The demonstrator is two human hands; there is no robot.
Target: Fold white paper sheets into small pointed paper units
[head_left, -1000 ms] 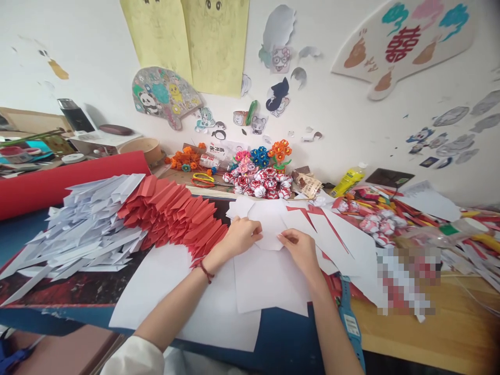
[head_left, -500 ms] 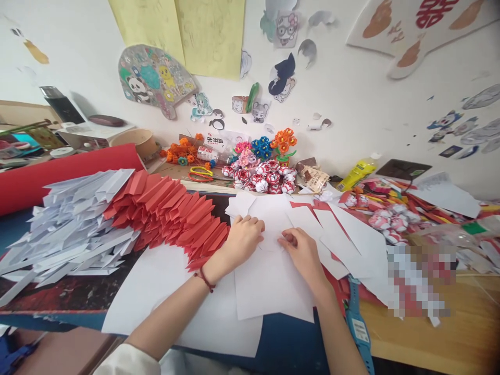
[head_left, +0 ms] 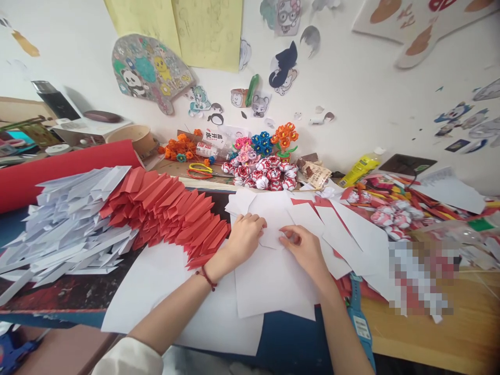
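A white sheet of paper (head_left: 273,221) lies between my two hands on top of other white sheets. My left hand (head_left: 247,234) is closed at the sheet's left side, its fingers curled and pressed on the paper; the fingertips are partly hidden. On the other side, my right hand (head_left: 307,250) pinches at the sheet's lower right edge with thumb and forefinger. Under both hands spreads a larger white sheet (head_left: 269,291). Left of my left wrist stands a dense row of folded red paper pieces (head_left: 167,213), beside a heap of folded white paper pieces (head_left: 78,224).
A red roll (head_left: 66,177) lies at the left. Behind the sheets sit red-and-white flower balls (head_left: 265,174), scissors (head_left: 200,171) and orange flowers (head_left: 179,148). Right of my right hand are more white sheets (head_left: 351,234), a blue watch (head_left: 357,312) and a yellow bottle (head_left: 361,167).
The view has tilted down and shifted slightly. My hands stay at the white sheet; the fingers of my left hand have turned over more, knuckles up.
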